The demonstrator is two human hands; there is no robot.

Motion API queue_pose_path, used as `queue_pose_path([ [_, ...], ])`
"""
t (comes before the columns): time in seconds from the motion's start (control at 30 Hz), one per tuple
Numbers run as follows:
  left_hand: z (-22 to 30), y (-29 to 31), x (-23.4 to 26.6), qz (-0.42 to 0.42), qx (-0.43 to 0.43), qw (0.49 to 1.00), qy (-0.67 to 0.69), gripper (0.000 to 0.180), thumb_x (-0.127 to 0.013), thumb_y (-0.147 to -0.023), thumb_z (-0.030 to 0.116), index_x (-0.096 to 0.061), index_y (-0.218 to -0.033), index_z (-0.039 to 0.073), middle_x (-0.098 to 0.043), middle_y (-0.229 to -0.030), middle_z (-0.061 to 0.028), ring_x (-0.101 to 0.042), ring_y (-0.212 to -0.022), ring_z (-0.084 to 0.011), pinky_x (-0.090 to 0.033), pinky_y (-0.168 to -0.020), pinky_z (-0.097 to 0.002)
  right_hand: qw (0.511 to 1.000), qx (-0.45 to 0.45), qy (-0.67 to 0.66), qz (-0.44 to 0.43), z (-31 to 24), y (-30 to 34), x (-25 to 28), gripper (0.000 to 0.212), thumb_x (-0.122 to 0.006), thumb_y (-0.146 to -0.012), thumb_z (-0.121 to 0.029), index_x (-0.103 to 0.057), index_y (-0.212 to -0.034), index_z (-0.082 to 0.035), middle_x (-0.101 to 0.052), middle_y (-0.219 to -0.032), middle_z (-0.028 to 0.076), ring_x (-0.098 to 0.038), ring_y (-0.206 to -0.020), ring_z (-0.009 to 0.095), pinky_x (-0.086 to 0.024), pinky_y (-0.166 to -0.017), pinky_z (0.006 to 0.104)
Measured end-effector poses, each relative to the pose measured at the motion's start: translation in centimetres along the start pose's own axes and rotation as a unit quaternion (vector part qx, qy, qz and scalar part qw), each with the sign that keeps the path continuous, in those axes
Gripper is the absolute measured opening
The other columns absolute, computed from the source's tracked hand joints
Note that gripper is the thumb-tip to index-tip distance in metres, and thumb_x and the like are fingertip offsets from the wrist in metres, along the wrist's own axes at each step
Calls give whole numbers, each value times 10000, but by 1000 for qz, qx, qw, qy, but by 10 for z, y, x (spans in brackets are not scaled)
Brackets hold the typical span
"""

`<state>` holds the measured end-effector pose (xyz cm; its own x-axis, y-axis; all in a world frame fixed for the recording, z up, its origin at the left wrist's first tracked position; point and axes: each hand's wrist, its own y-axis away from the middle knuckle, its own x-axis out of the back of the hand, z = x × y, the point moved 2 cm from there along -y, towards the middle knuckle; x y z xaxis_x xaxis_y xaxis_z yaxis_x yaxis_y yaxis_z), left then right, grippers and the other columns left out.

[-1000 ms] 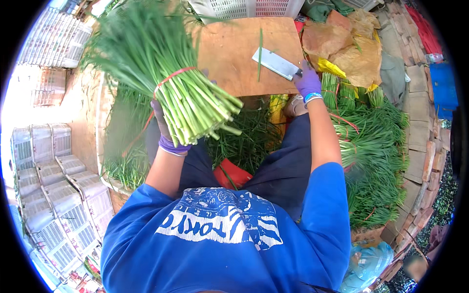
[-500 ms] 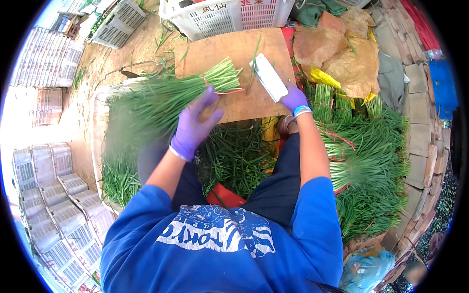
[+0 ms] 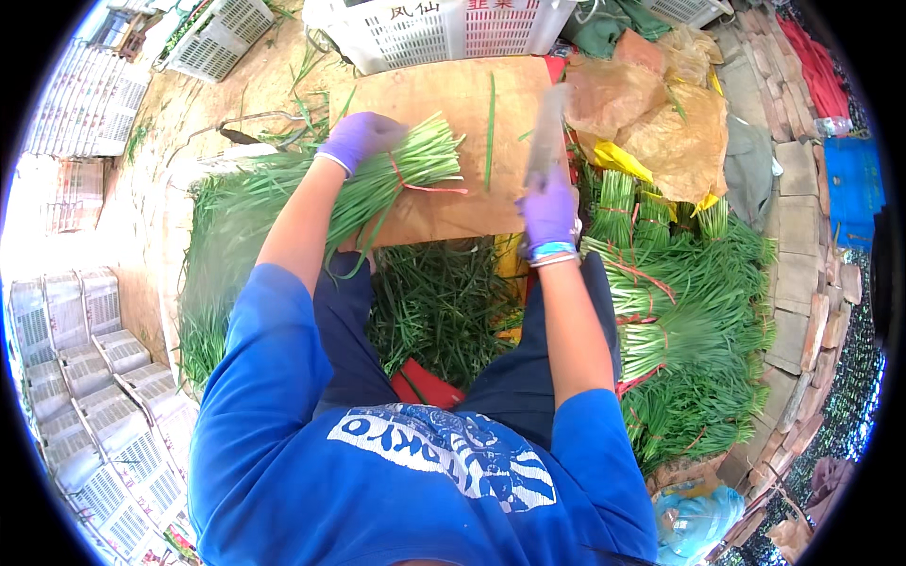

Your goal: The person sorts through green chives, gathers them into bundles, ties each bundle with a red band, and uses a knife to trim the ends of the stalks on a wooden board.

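Observation:
A bundle of garlic chives (image 3: 415,162) lies across the wooden board (image 3: 500,203), pale cut ends to the right, green leaves trailing off to the left. A red tie circles it near the ends, its loose tail on the wood. My left hand (image 3: 363,141), in a purple glove, is closed over the bundle's far side; its fingertips are blurred. In my purple-gloved right hand (image 3: 547,209) is a cleaver (image 3: 547,132), its blade blurred and pointing away from me over the board's right part. One loose green leaf (image 3: 491,132) lies between bundle and cleaver.
Tied chive bundles (image 3: 689,311) are heaped on my right, beside brown plastic sheeting (image 3: 679,123). Loose leaves (image 3: 434,292) lie between my legs. A white crate (image 3: 425,42) stands beyond the board; more crates (image 3: 104,415) stand at left. Bricks (image 3: 797,236) edge the right side.
My left hand has moved from the bundle's near side, fingers spread, to its far side, closing over it. My right hand has drawn nearer and slightly left, turning the cleaver to point away.

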<state>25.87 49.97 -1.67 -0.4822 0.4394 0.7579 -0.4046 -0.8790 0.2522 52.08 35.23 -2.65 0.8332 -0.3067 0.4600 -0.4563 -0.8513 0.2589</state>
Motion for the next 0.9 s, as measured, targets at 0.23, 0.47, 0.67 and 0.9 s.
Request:
queue_pose_path([
  [0.23, 40, -25, 2, -163, -58, 943, -285, 231, -594, -719, 277, -672, -856, 107, -632, -859, -118, -597, -776, -266, -460, -730, -347, 977, 146, 136, -78, -7, 13, -69, 325, -440, -756, -100, -501, -1062, -10, -573, -869, 229, -552, -785, 392, -450, -691, 443],
  [0.47, 25, -6, 11, -207, -109, 922, -309, 526, -464, -787, 170, -348, -1293, 255, -586, -797, -178, -582, -711, -327, -453, -663, -426, 969, 151, 162, -114, -13, 38, -98, 238, -465, -743, -137, -544, -949, -46, -574, -864, 203, -544, -809, 387, -446, -677, 451],
  [0.67, 70, -10, 9, -164, -161, 945, -234, 229, -487, -761, 232, -654, -842, 98, -631, -842, -140, -598, -772, -280, -451, -686, -401, 966, -21, -137, -216, 83, 1, -82, 428, -522, -771, -51, -401, -1178, 0, -547, -785, 105, -564, -600, 170, -449, -425, 266],
  [0.9, 26, -26, -18, -146, -244, 919, -272, 213, -501, -762, 184, -653, -883, 98, -634, -858, -120, -591, -798, -283, -453, -682, -392, 966, -65, -64, -244, 11, 26, -67, 315, -440, -819, -49, -429, -1133, -23, -525, -771, 93, -517, -475, 136, -412, -389, 229],
])
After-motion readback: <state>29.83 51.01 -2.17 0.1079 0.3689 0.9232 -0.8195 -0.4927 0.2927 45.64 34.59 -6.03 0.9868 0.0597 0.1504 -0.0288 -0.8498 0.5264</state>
